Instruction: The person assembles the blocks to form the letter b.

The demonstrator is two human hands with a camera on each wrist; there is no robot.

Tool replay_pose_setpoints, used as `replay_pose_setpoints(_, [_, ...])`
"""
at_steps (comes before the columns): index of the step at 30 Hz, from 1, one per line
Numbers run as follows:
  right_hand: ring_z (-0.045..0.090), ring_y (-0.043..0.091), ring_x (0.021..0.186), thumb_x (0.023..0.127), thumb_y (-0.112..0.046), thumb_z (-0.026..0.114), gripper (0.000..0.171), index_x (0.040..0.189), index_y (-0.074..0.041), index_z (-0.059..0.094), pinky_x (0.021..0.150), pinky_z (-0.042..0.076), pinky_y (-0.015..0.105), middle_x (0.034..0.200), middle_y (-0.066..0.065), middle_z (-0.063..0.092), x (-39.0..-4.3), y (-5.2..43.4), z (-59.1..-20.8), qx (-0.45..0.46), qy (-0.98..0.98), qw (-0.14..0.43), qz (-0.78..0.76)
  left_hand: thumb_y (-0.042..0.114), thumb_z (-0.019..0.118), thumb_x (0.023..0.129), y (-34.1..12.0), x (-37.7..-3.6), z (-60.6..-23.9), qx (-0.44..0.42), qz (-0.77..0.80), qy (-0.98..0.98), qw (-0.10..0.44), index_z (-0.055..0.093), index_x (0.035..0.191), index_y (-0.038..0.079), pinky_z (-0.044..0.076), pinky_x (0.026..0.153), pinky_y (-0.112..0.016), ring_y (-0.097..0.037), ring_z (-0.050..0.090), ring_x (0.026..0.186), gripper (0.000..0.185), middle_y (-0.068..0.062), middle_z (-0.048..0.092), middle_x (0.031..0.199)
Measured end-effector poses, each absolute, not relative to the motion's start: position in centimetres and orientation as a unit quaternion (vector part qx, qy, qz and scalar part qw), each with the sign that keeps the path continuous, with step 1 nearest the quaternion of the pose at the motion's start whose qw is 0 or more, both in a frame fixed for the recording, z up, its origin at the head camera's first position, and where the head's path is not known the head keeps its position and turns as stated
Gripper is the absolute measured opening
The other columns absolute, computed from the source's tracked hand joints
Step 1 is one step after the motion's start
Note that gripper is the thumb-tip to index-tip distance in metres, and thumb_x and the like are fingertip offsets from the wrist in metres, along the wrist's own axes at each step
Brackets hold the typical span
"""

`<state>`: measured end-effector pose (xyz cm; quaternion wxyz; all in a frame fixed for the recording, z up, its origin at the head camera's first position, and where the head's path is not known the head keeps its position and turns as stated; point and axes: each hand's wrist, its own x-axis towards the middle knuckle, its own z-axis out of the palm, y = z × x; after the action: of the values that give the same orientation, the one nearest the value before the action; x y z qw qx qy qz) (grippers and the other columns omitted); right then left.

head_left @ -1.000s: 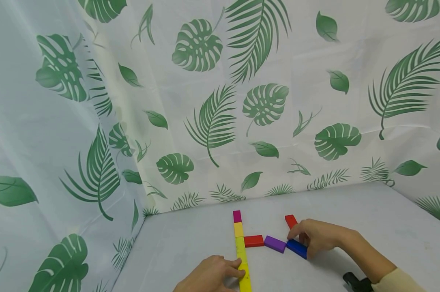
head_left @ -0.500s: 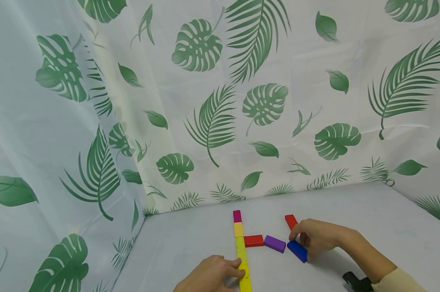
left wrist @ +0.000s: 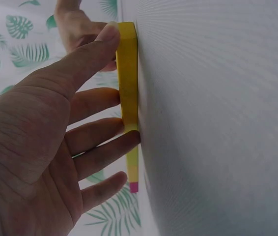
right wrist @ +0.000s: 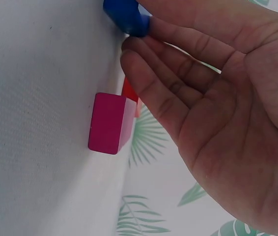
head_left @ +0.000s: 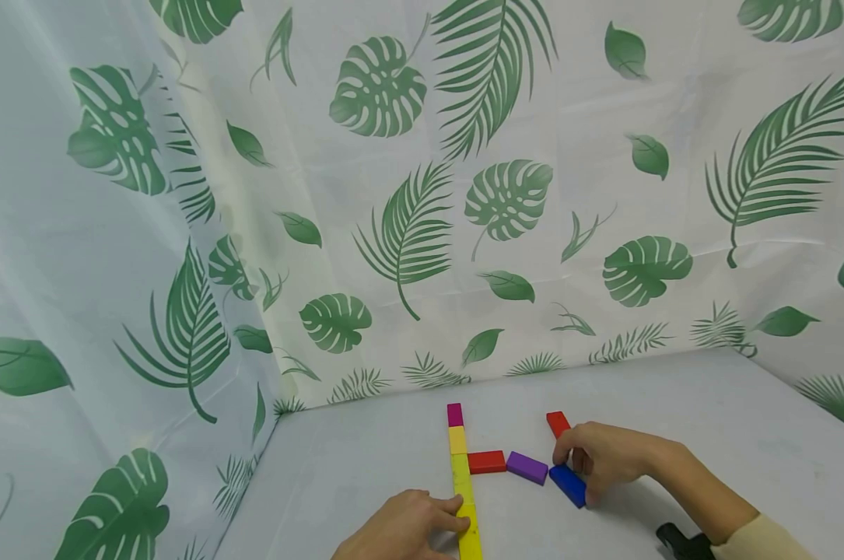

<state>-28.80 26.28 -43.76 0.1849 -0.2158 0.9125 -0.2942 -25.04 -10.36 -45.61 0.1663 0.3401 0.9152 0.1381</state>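
A straight column of blocks runs away from me: magenta block [head_left: 454,414], pale yellow block [head_left: 457,440], yellow-green block [head_left: 461,478] and a long yellow block [head_left: 470,537]. My left hand [head_left: 453,519] lies beside the column's near end, thumb and straight fingers touching the long yellow block [left wrist: 127,73]. A red block [head_left: 487,462] juts right from the column, and a purple block [head_left: 527,467] lies past it. My right hand [head_left: 570,467] pinches the blue block [head_left: 569,484] on the table; the thumb and fingertips meet on the blue block [right wrist: 126,17]. A second red block [head_left: 558,424] lies just beyond that hand.
The grey table [head_left: 709,420] sits in a corner of leaf-printed sheet [head_left: 407,233], which forms walls at the back, left and right. A black wrist mount [head_left: 681,540] shows on my right forearm. The purple block [right wrist: 110,123] lies close to my right fingers.
My right hand has slid the blue block slightly nearer to me and turned it a little. The left hand and the column have not moved.
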Motion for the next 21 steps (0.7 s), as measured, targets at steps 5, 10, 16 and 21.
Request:
replay_pose_setpoints(5, [0.058, 0.020, 0.092, 0.069, -0.008, 0.095, 0.048, 0.109, -0.020, 0.072, 0.081, 0.052, 0.030, 0.097, -0.002, 0.066, -28.69, 26.07, -43.61, -0.219, 0.915, 0.182, -0.287, 0.057, 0.080, 0.084, -10.27, -25.08, -45.58, 0.339, 0.137, 0.915, 0.168, 0.072, 0.130, 0.039, 0.051, 0.087, -0.024, 0.004, 0.053, 0.091, 0.050, 0.021, 0.064, 0.139])
replay_pose_setpoints(10, [0.058, 0.020, 0.096, 0.069, -0.009, 0.096, 0.048, 0.108, -0.021, 0.072, 0.087, 0.053, 0.039, 0.099, -0.003, 0.066, -28.62, 25.79, -43.55, -0.208, 0.918, 0.183, -0.283, 0.056, 0.081, 0.084, -10.21, -25.11, -45.58, 0.338, 0.135, 0.916, 0.170, 0.072, 0.129, 0.039, 0.051, 0.087, -0.023, 0.004, 0.053, 0.089, 0.049, 0.022, 0.064, 0.139])
replay_pose_setpoints(16, [0.059, 0.020, 0.097, 0.068, -0.010, 0.097, 0.048, 0.107, -0.023, 0.071, 0.090, 0.054, 0.044, 0.099, -0.003, 0.067, -28.63, 25.69, -43.71, -0.205, 0.919, 0.185, -0.281, 0.057, 0.080, 0.085, -10.28, -25.11, -45.63, 0.347, 0.130, 0.914, 0.165, 0.072, 0.130, 0.038, 0.050, 0.084, -0.021, 0.004, 0.052, 0.088, 0.050, 0.021, 0.064, 0.139])
replay_pose_setpoints(21, [0.060, 0.021, 0.098, 0.069, -0.008, 0.096, 0.048, 0.107, -0.023, 0.072, 0.092, 0.055, 0.049, 0.099, -0.002, 0.067, -28.59, 25.52, -43.77, -0.192, 0.918, 0.192, -0.287, 0.057, 0.081, 0.084, -10.27, -25.13, -45.60, 0.346, 0.134, 0.914, 0.166, 0.072, 0.130, 0.039, 0.051, 0.085, -0.022, 0.004, 0.052, 0.088, 0.050, 0.021, 0.064, 0.139])
